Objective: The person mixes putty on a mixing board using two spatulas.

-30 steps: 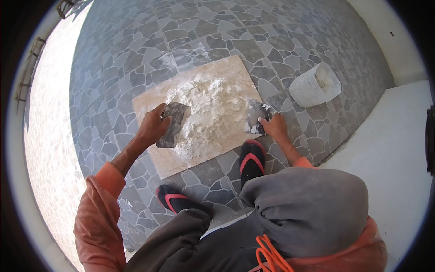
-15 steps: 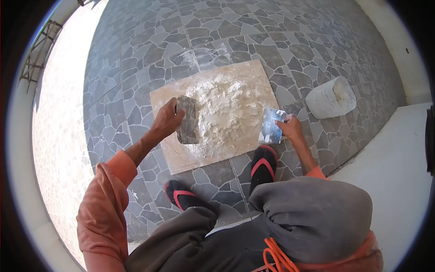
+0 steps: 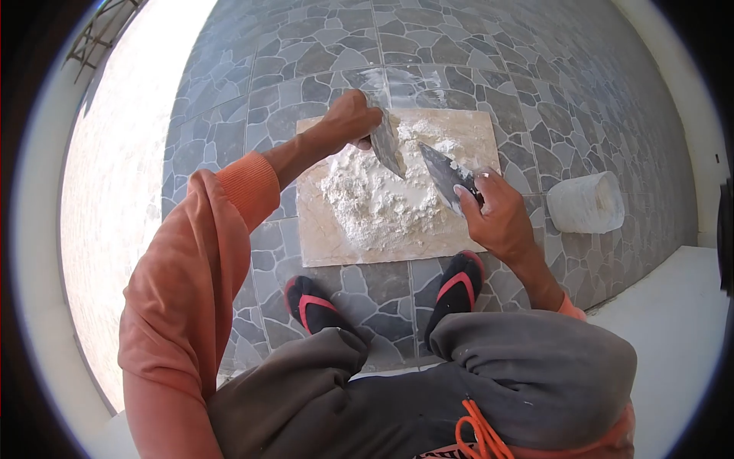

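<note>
A heap of white powder [image 3: 367, 206] is spread over a beige tile board [image 3: 321, 249] on the floor, with a wetter-looking patch in its middle. My left hand [image 3: 353, 118] is closed around a scraper [image 3: 387, 145], whose blade slants down toward the far part of the heap. In my right hand [image 3: 497, 213] is a putty knife [image 3: 443, 170], tilted over the heap's right side, with white material on its blade. The two blades point toward each other with a gap between them. Whether either blade touches the powder is hard to tell.
To the right of the board a whitish plastic bucket [image 3: 585, 203] lies on its side on the stone-patterned floor [image 3: 443, 46]. My feet in flip-flops [image 3: 315, 306] are at the board's near edge. White smears mark the floor behind the board.
My left hand has moved from the heap's left side to its far side, turning the scraper. My right hand has lifted inward and tilted the putty knife over the powder. The view has shifted.
</note>
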The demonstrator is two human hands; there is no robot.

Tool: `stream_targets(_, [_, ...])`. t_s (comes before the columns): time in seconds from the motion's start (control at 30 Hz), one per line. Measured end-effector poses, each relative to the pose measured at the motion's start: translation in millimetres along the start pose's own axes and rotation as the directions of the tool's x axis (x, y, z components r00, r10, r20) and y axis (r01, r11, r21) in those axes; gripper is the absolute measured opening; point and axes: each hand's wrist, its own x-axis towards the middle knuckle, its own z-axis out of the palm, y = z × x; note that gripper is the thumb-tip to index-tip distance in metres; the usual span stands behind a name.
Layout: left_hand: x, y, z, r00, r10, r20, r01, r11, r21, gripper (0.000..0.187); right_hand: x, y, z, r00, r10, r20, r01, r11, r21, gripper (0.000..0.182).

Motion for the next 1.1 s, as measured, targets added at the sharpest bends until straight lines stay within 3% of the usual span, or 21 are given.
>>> stream_targets(0.23, [-11.8,-6.2,2.5,0.996,-0.082,0.026,0.085,0.985,-0.148,0.024,-2.9,-14.4,26.5,0.96,-0.275,0.061,0.273,0.962,0.029,0.02])
stream_targets(0.33, [-20.0,-11.0,4.2,0.999,-0.051,0.02,0.053,0.99,-0.133,0.024,-4.5,-19.8,31.6,0.952,-0.285,0.111,0.287,0.958,0.003,0.02])
stream_targets(0.57, [-25.1,-24.8,6.3,0.99,-0.036,0.134,0.055,0.989,-0.141,0.03,-11.3,-13.3,49.8,0.945,-0.286,0.158,0.297,0.954,-0.05,0.022])
stream_targets(0.9, [-53.2,-21.5,13.6,0.969,-0.081,0.231,0.12,0.98,-0.157,0.03,10.3,35.2,85.1,0.968,-0.214,0.13,0.227,0.97,-0.093,0.009])
stream_targets(1.0, [-58.3,-23.2,4.7,0.978,-0.058,0.2,0.075,0.994,-0.081,0.03,18.6,43.2,81.8,0.978,-0.158,0.139,0.175,0.977,-0.119,0.008])
stream_targets(1.1, [-62.7,-12.9,-9.7,0.993,0.013,0.121,-0.028,0.992,0.123,0.03,26.6,49.6,71.0,0.976,-0.104,0.193,0.14,0.973,-0.184,0.007])
